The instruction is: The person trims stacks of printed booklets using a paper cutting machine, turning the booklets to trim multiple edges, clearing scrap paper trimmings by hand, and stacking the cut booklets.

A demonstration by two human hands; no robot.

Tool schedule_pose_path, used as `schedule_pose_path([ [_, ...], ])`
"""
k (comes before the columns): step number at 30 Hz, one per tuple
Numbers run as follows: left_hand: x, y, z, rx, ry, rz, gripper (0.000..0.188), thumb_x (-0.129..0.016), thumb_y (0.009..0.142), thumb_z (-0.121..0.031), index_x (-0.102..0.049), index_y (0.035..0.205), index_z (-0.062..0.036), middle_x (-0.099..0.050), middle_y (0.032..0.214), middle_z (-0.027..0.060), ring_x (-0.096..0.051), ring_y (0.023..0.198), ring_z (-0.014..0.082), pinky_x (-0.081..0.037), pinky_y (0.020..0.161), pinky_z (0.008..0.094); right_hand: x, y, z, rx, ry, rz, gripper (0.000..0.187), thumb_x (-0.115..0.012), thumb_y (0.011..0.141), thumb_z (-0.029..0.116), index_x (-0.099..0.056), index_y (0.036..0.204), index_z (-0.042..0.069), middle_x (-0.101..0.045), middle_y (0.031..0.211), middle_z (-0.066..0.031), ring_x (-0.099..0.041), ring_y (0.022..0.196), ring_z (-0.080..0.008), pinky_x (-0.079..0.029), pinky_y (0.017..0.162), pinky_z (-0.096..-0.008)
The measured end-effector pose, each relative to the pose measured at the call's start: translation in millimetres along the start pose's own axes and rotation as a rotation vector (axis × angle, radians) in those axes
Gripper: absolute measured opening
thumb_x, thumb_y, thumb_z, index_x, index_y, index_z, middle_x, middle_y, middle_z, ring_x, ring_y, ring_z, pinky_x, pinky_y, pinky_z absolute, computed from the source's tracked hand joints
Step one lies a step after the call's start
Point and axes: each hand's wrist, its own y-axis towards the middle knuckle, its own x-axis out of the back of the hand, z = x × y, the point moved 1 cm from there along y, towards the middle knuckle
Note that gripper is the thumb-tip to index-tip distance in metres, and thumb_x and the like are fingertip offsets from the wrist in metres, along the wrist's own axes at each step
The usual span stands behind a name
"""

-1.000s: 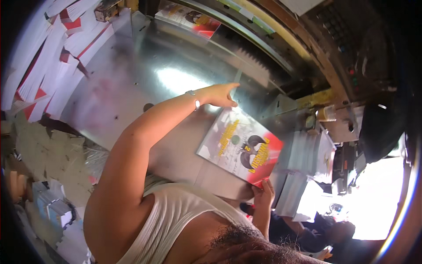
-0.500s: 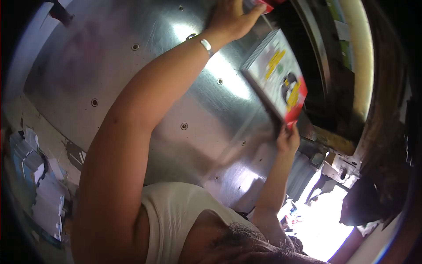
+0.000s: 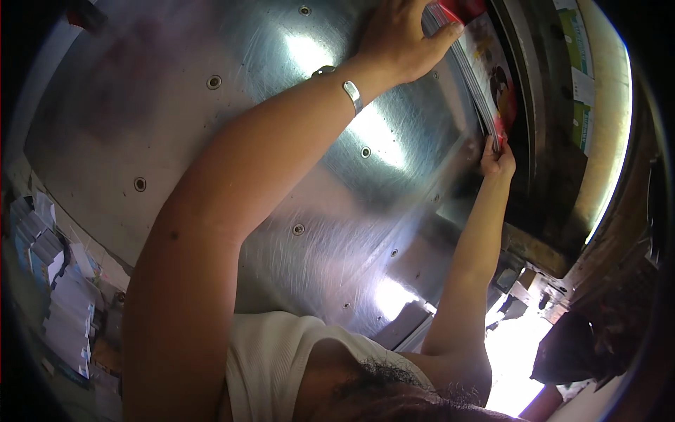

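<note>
A thin stack of printed booklets (image 3: 485, 63) with a glossy red, white and yellow cover lies at the far right of a metal table (image 3: 316, 169), at the mouth of a dark machine opening. My right hand (image 3: 499, 160) is closed on its near end, thumb and fingers pinching the corner. At the far end, my left hand (image 3: 404, 42) grips a red printed piece (image 3: 464, 8), its thumb laid over the edge and its other fingers partly out of the picture. Whether that red piece belongs to the same stack I cannot tell.
Small round fittings (image 3: 298, 229) dot the metal table. Beyond the dark opening runs a curved bright light strip (image 3: 619, 155), with green and white packages (image 3: 580, 116) beside it. Stacks of cut paper (image 3: 67, 316) stand at the lower left. Bright light comes from the lower right.
The booklet stack has gone away and to the right, from tilted up in my right hand to lying lower against the dark opening. Both hands moved right, and my left hand came closer to the stack.
</note>
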Motion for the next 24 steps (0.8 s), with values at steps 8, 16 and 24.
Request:
schedule_pose_path([
  [8, -10, 2, -8, 0.042, -0.028, 0.054, 0.072, -0.059, 0.097, -0.049, -0.041, 0.148, -0.0011, -0.047, 0.149, 0.0239, -0.045, 0.14, 0.038, -0.038, 0.114, 0.0446, -16, -19, -7, 0.116, -0.134, -0.095, 0.023, -0.053, 0.102, 0.009, -0.059, 0.121, -0.003, -0.067, 0.114, -0.017, -0.069, 0.103, -0.0369, -0.062, 0.091, -0.0505],
  [16, -90, -24, -17, 0.649, -0.693, 0.433, 0.097, -0.062, 0.097, -0.043, -0.004, 0.161, 0.0015, -0.013, 0.168, 0.02, -0.014, 0.156, 0.028, -0.019, 0.123, 0.0405, -6, -21, -12, 0.103, -0.09, -0.017, 0.02, -0.059, 0.098, 0.008, -0.057, 0.112, -0.005, -0.065, 0.11, -0.0162, -0.071, 0.095, -0.0386, -0.065, 0.082, -0.0536],
  [24, -162, -22, -17, 0.665, -1.003, 0.452, 0.093, -0.059, 0.098, -0.049, -0.006, 0.162, -0.0073, -0.021, 0.165, 0.0124, -0.012, 0.154, 0.0234, -0.004, 0.125, 0.0455, -17, -21, -23, 0.17, -0.13, -0.005, 0.019, -0.059, 0.098, 0.008, -0.059, 0.112, -0.004, -0.063, 0.11, -0.0169, -0.069, 0.098, -0.0386, -0.064, 0.084, -0.0555],
])
